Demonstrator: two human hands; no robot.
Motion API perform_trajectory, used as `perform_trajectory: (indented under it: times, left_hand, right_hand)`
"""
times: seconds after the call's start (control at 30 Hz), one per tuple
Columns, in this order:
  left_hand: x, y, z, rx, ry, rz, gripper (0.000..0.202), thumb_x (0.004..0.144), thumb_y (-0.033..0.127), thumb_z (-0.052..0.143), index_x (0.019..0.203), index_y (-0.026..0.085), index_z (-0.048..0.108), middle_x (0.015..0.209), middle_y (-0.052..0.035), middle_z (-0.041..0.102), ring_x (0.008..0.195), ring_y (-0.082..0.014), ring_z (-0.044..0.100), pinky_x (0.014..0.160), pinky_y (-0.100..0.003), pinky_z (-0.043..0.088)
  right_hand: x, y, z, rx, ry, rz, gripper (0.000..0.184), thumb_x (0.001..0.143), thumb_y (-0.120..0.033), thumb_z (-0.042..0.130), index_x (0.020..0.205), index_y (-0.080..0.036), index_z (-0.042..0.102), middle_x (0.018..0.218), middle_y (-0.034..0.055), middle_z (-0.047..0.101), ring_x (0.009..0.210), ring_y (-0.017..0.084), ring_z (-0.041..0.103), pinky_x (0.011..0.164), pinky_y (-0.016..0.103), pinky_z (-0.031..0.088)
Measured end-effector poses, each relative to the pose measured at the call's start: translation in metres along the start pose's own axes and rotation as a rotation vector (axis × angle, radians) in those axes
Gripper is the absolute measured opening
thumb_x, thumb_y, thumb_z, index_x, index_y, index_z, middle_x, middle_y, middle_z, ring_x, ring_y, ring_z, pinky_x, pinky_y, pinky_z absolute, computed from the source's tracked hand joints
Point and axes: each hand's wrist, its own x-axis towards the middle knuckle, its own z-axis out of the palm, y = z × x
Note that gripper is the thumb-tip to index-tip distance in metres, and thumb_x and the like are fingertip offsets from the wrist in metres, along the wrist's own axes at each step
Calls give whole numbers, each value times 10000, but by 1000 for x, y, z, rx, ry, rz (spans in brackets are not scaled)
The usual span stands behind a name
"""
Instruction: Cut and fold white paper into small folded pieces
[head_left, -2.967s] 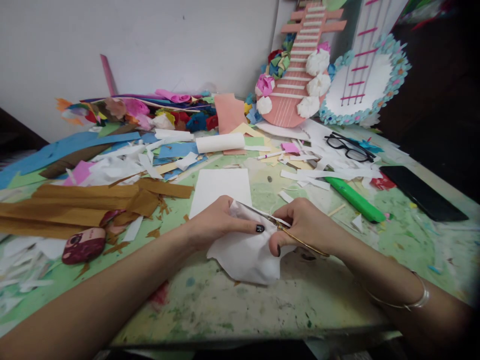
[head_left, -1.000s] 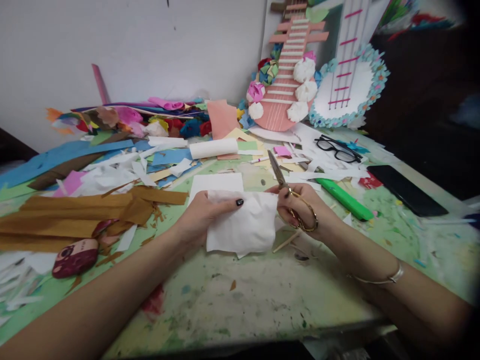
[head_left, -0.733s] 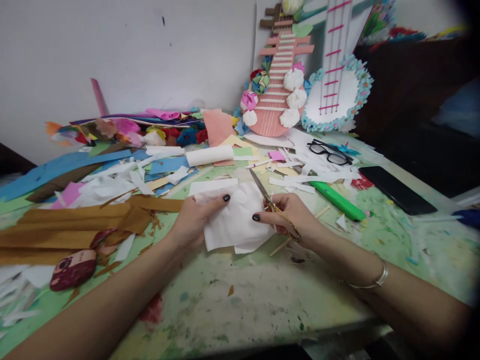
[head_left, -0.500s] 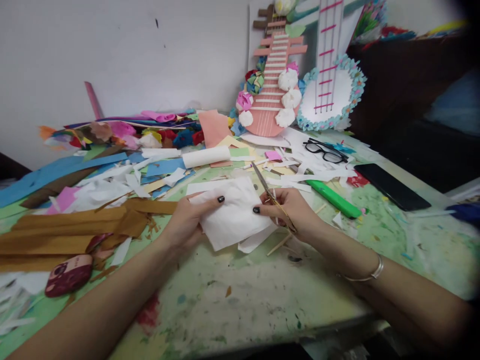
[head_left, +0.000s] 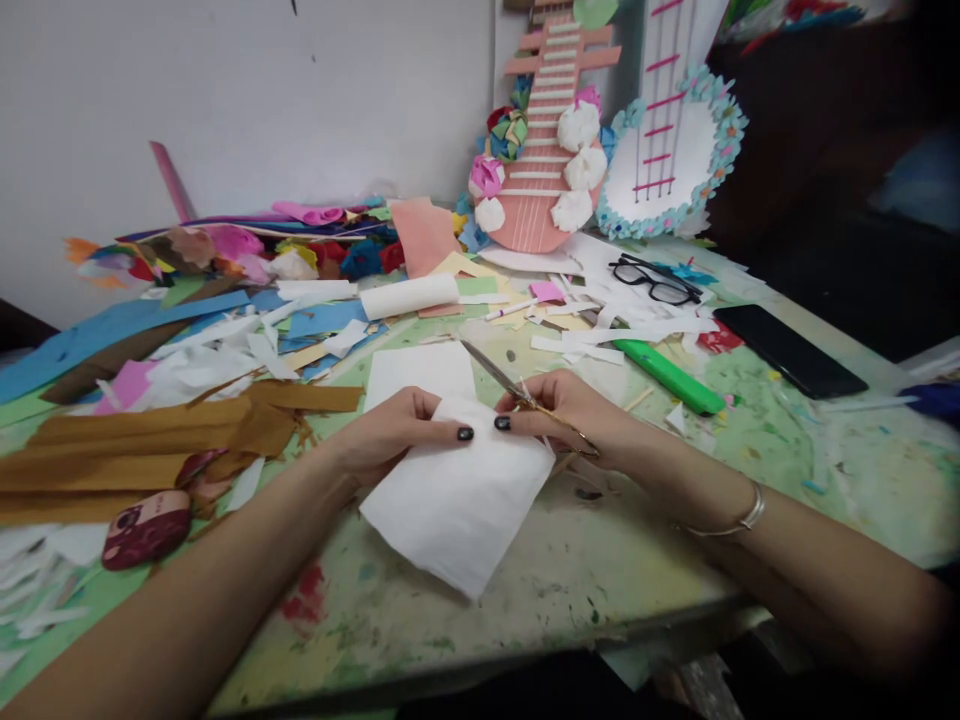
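A white sheet of thin paper point(head_left: 457, 510) hangs toward me between my two hands, its top edge pinched. My left hand point(head_left: 401, 430) closes on its upper left side, thumb on top. My right hand point(head_left: 570, 415) pinches the upper right side and also keeps hold of a pair of scissors point(head_left: 499, 375). The blades point up and left, away from me, and the gold handles lie against the right palm. Just behind my hands another white paper piece point(head_left: 420, 370) lies flat on the table.
Brown crepe paper point(head_left: 150, 450) and a dark red case point(head_left: 146, 530) lie at left. Green cutter point(head_left: 667, 375), black phone point(head_left: 791, 350) and glasses point(head_left: 656, 280) are at right. A white roll point(head_left: 409, 296) lies behind. Two paper instruments point(head_left: 551, 190) stand against the wall.
The white paper has swung down toward me and now hangs below my hands. My hands have come closer together at its top edge. The flat paper behind shows more.
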Motion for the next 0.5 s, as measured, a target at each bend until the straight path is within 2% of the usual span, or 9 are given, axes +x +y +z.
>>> perform_trajectory:
  times: [0.13,0.27,0.5]
  left_hand:
    - [3,1,-2,14,137,78,163,646,253,790,697,112,725,667,-95,716,517,-149,624,470,-222,461]
    - [4,4,-8,7,223,137,187,639,261,798,715,103,731,702,-102,722,551,-145,630,496,-211,455]
    - [3,4,-10,60,272,220,228,631,309,807,718,110,736,695,-88,718,549,-141,619,497,-208,432]
  right_hand:
    - [2,3,-7,74,14,-34,267,699,-374,738,782,-136,649,520,-66,440,403,32,310,366,197,176]
    - [2,-2,-12,65,65,-65,264,680,-359,766,750,-141,634,474,-86,384,378,22,264,359,203,136]
    - [2,-2,-13,-76,162,-81,194,675,-266,751,764,-140,634,468,-78,447,375,25,303,355,195,179]
